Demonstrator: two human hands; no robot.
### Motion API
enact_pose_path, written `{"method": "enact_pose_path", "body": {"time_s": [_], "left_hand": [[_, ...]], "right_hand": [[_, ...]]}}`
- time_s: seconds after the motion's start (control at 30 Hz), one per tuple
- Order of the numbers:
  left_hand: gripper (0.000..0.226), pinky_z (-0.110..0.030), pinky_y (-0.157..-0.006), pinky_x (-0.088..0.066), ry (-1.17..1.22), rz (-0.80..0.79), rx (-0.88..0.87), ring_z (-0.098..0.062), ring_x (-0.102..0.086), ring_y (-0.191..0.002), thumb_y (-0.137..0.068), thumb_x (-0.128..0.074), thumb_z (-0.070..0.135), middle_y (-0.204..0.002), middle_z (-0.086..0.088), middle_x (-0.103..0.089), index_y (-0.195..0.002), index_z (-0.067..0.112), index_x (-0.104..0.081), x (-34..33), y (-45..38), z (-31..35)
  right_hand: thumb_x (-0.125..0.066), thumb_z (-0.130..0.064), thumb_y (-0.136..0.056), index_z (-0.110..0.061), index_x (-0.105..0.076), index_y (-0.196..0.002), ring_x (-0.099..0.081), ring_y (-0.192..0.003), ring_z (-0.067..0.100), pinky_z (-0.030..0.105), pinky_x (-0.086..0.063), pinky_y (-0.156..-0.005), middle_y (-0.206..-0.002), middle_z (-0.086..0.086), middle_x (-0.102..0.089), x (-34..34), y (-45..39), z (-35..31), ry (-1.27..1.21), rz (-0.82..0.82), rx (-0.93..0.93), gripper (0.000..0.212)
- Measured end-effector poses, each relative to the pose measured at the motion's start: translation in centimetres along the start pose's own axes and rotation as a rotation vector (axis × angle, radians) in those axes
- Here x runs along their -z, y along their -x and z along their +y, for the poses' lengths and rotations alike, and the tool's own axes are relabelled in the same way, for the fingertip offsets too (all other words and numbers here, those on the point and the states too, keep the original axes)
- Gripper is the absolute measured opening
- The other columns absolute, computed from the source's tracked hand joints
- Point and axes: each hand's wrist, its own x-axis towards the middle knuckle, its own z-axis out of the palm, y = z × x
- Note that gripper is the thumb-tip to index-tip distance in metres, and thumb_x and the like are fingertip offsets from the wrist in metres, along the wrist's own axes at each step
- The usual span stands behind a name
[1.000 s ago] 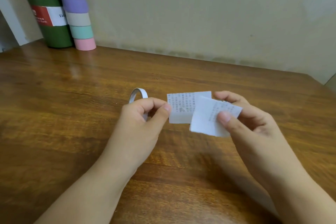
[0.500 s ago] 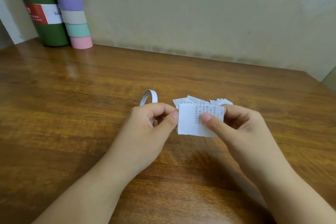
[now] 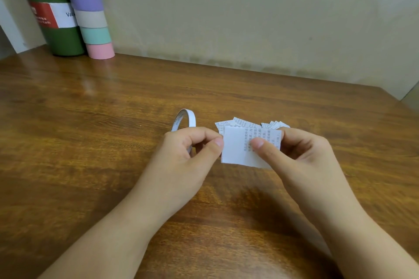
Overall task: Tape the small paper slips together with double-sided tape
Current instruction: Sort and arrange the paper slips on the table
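I can't read the print on the paper slip (image 3: 240, 147); it is too small, and my right hand (image 3: 294, 156) covers the slip's right part. Behind the slip, loose slips (image 3: 238, 122) show only their top corners, so I can't count them. Left of the slip, my left hand (image 3: 188, 154) hides the lower half of the tape roll (image 3: 184, 120). Far left of the slip, the green bottle (image 3: 52, 18) and stacked tape rolls (image 3: 88, 7) run past the top edge.

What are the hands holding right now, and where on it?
Both hold the paper slip: left hand pinches its left edge, right hand its right part, thumb on front.
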Motion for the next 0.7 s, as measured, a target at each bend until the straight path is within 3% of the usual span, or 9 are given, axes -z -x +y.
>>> {"method": "enact_pose_path", "body": {"time_s": [0.1, 0.2, 0.27, 0.5, 0.6, 0.7], "left_hand": [[0.007, -0.016, -0.059, -0.041, 0.002, 0.029, 0.001, -0.008, -0.048, -0.062, -0.082, -0.068, 0.031, -0.068, -0.008, -0.060, -0.078, 0.026, -0.069, -0.03, -0.03, 0.04], [0.006, -0.019, -0.060, -0.042, -0.030, 0.040, 0.005, -0.008, -0.049, -0.062, -0.079, -0.070, 0.035, -0.074, -0.009, -0.062, -0.078, 0.029, -0.069, -0.03, 0.03, 0.02], [0.004, -0.021, -0.060, -0.042, -0.031, 0.048, 0.009, -0.009, -0.049, -0.062, -0.081, -0.070, 0.026, -0.073, -0.010, -0.062, -0.078, 0.029, -0.069, -0.05, 0.01, 0.03], [0.004, -0.019, -0.060, -0.042, -0.037, 0.049, 0.024, -0.008, -0.050, -0.061, -0.079, -0.068, 0.027, -0.074, -0.009, -0.063, -0.076, 0.030, -0.070, -0.02, -0.05, -0.08], [0.004, -0.019, -0.061, -0.044, -0.038, 0.050, 0.028, -0.007, -0.051, -0.062, -0.078, -0.067, 0.028, -0.075, -0.008, -0.064, -0.076, 0.031, -0.070, -0.04, -0.02, 0.00], [0.004, -0.018, -0.061, -0.044, -0.036, 0.053, 0.033, -0.007, -0.052, -0.062, -0.078, -0.067, 0.028, -0.075, -0.008, -0.064, -0.075, 0.028, -0.070, -0.04, -0.04, 0.11]], "right_hand": [[-0.069, -0.029, -0.080, -0.005, -0.071, -0.076, -0.060, -0.067, 0.018, 0.029, -0.043, -0.064, -0.079, 0.016, -0.070, -0.03, -0.02, 0.07, 0.027, 0.000, 0.016, 0.024], [-0.069, -0.032, -0.078, -0.003, -0.070, -0.076, -0.060, -0.066, 0.030, 0.033, -0.045, -0.066, -0.079, 0.019, -0.068, -0.02, -0.09, 0.26, 0.053, 0.013, 0.042, 0.028], [-0.069, -0.031, -0.078, -0.003, -0.069, -0.076, -0.060, -0.071, 0.037, 0.035, -0.046, -0.066, -0.080, 0.020, -0.067, -0.02, -0.13, 0.32, 0.065, 0.023, 0.049, 0.029], [-0.070, -0.031, -0.080, -0.003, -0.067, -0.072, -0.058, -0.065, 0.035, 0.043, -0.048, -0.065, -0.079, 0.023, -0.065, -0.15, -0.13, 0.24, 0.089, 0.024, 0.063, 0.029], [-0.070, -0.031, -0.079, -0.004, -0.067, -0.070, -0.056, -0.063, 0.029, 0.039, -0.046, -0.064, -0.077, 0.021, -0.065, -0.18, -0.20, 0.27, 0.082, 0.029, 0.070, 0.028], [-0.070, -0.033, -0.076, -0.007, -0.068, -0.073, -0.059, -0.069, 0.037, 0.046, -0.051, -0.067, -0.076, 0.018, -0.067, -0.27, -0.18, 0.19, 0.071, 0.031, 0.079, 0.026]]}}
